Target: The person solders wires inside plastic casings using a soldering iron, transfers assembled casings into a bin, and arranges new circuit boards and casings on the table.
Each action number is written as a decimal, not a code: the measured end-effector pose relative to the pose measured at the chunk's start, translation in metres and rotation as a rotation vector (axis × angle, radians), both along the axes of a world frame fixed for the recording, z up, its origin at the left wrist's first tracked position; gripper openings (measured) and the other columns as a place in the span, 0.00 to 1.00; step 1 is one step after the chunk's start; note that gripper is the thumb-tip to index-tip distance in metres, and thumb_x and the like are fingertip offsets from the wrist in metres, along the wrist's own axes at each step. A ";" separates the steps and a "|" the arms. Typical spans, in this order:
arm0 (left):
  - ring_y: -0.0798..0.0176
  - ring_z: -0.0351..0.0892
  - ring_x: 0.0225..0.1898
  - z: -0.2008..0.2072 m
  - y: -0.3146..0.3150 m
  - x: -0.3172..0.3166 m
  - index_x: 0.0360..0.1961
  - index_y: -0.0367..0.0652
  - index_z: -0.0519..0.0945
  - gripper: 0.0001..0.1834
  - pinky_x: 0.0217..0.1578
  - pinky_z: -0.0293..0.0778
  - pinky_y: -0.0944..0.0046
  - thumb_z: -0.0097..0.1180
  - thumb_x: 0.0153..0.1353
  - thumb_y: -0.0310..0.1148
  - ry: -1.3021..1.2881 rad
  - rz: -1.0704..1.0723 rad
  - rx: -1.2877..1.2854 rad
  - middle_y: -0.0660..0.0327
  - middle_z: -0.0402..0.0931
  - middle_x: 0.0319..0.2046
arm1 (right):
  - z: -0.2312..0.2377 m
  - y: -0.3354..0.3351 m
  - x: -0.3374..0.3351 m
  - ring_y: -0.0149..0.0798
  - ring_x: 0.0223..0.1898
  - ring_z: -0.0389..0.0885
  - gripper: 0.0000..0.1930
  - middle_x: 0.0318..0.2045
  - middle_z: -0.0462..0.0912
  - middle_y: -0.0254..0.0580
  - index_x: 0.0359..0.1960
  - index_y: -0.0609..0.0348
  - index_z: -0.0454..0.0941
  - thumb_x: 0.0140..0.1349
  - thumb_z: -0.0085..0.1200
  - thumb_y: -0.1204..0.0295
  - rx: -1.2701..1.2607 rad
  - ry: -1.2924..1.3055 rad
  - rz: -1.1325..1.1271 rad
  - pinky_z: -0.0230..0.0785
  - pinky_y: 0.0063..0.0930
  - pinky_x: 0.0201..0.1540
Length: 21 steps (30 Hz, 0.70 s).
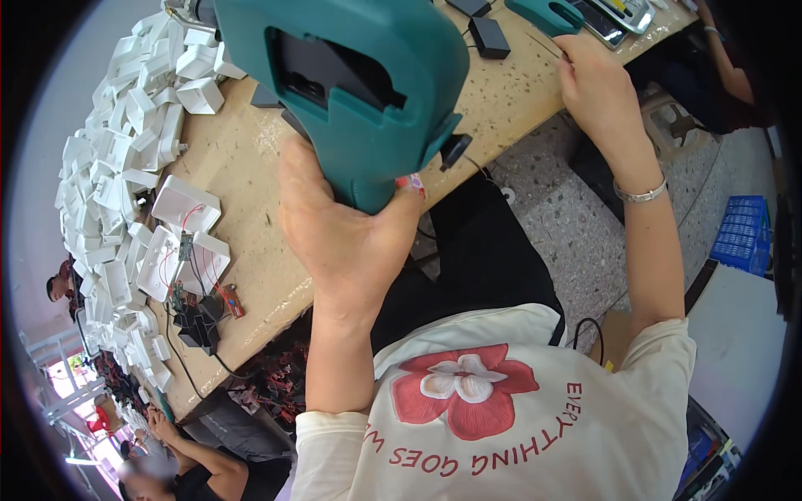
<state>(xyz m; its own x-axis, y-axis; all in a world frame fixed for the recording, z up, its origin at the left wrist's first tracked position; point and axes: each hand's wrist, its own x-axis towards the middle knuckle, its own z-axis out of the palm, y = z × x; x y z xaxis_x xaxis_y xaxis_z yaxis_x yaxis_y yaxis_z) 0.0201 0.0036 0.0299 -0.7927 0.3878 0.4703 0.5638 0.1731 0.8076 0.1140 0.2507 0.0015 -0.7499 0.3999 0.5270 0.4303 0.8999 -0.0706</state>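
Observation:
My left hand (pixel 347 225) is wrapped round the narrow grip of a large teal plastic device housing (pixel 426 75), held up close over the table. A window-like opening in the housing shows black parts inside, and a small black piece juts from its lower right side. Over the table's right edge is my right hand (pixel 597 88), its fingers bent and pressed together. Whatever may be between them is hidden. Just beyond those fingers lies another teal plastic piece (pixel 547 15), with a thin dark line, perhaps a wire, near the fingertips.
White plastic boxes (pixel 117 184) are heaped along the table's left side. Opened white cases (pixel 185 204) with red wires and circuit boards lie beside black adapters (pixel 199 324). A black block (pixel 489 37) sits on the table (pixel 242 275). Other people sit at lower left and upper right.

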 end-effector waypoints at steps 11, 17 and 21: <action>0.62 0.72 0.29 -0.003 -0.010 0.000 0.39 0.37 0.69 0.26 0.33 0.70 0.66 0.61 0.33 0.23 -0.017 -0.002 -0.001 0.59 0.71 0.30 | 0.026 -0.027 0.045 0.44 0.33 0.77 0.11 0.33 0.77 0.46 0.42 0.62 0.74 0.55 0.50 0.77 -0.075 0.123 0.042 0.68 0.28 0.36; 0.65 0.72 0.31 -0.003 -0.009 0.004 0.42 0.36 0.70 0.27 0.35 0.69 0.68 0.61 0.34 0.22 -0.072 -0.031 -0.003 0.59 0.71 0.31 | -0.031 -0.006 0.091 0.45 0.36 0.76 0.12 0.37 0.76 0.48 0.42 0.64 0.73 0.55 0.51 0.80 -0.007 0.036 0.014 0.69 0.29 0.39; 0.67 0.72 0.33 -0.004 -0.009 0.002 0.43 0.35 0.69 0.27 0.37 0.68 0.70 0.59 0.35 0.21 -0.035 0.024 -0.027 0.59 0.71 0.33 | -0.021 -0.008 0.093 0.42 0.35 0.77 0.12 0.35 0.76 0.48 0.43 0.64 0.73 0.56 0.51 0.80 -0.090 0.153 -0.026 0.69 0.27 0.38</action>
<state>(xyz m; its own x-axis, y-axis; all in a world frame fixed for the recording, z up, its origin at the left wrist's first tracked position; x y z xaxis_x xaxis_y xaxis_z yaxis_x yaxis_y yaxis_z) 0.0221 -0.0055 0.0263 -0.8178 0.3806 0.4316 0.5305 0.2080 0.8218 0.2074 0.2422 -0.0198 -0.6525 0.4687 0.5954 0.4314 0.8758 -0.2167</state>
